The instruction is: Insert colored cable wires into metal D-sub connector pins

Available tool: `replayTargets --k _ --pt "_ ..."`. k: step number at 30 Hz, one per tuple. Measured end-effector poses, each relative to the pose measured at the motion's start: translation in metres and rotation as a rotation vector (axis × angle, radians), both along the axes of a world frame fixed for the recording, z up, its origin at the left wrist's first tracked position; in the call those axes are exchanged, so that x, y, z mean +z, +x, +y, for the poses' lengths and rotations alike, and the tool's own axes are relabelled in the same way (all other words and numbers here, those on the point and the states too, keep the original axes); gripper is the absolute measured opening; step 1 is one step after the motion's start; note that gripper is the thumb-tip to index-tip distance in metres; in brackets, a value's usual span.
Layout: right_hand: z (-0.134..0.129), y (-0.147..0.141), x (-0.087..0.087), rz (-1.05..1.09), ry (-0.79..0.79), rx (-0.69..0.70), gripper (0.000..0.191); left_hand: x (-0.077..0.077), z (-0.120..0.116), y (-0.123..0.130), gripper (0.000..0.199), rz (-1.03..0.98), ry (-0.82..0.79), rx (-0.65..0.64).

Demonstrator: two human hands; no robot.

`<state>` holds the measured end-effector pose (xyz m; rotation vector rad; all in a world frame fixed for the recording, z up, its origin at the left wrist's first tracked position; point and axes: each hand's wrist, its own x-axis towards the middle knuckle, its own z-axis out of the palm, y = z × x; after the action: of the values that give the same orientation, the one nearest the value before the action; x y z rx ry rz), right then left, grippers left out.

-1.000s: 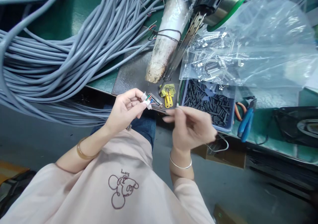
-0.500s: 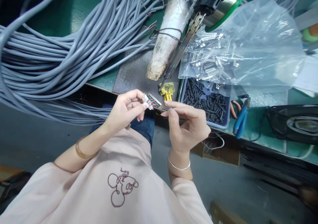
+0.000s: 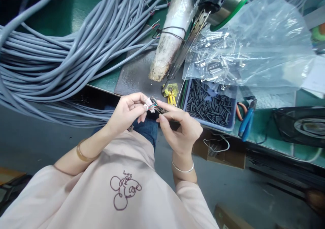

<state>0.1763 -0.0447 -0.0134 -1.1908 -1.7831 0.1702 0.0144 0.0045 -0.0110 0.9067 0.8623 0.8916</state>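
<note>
My left hand (image 3: 129,112) is closed around the cable end of a small connector (image 3: 154,105), whose thin coloured wires fan out over a white wrap. My right hand (image 3: 181,122) pinches the connector's far side between thumb and fingers, and its fingertips cover part of it. Just beyond the connector, a yellow clip-like piece (image 3: 171,97) rests at the edge of a dark plate (image 3: 134,76). Above the plate hangs a scorched, white-wrapped tube (image 3: 166,46), beside a slim metal arm (image 3: 184,51).
Grey cables (image 3: 76,58) cover the bench's left. On the right are a blue tray (image 3: 209,103) of black tubes, a clear bag (image 3: 269,49) of metal parts, blue-handled pliers (image 3: 245,124) and a black fan-like device (image 3: 302,125). A green-rimmed spool (image 3: 236,10) stands behind.
My right hand has moved left, closer to my left hand, and its fingertips now lie on the connector. My left hand has barely shifted.
</note>
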Motion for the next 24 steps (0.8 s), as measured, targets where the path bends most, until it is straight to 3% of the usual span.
replayTargets --k 9,13,17,24 --pt "-0.003 0.004 -0.002 -0.232 0.105 -0.042 0.013 -0.002 0.001 0.001 0.013 0.025 0.017 0.059" --pt "-0.004 0.007 -0.007 -0.134 0.098 -0.046 0.014 -0.002 0.0 0.001 0.017 0.042 0.045 0.068" --pt "0.0 0.009 -0.013 -0.036 0.126 -0.164 0.016 -0.005 -0.003 0.002 0.019 0.05 0.113 0.095" --pt "0.009 0.003 -0.02 -0.046 0.114 -0.13 0.019 -0.01 -0.002 0.01 0.018 0.066 0.192 0.168"
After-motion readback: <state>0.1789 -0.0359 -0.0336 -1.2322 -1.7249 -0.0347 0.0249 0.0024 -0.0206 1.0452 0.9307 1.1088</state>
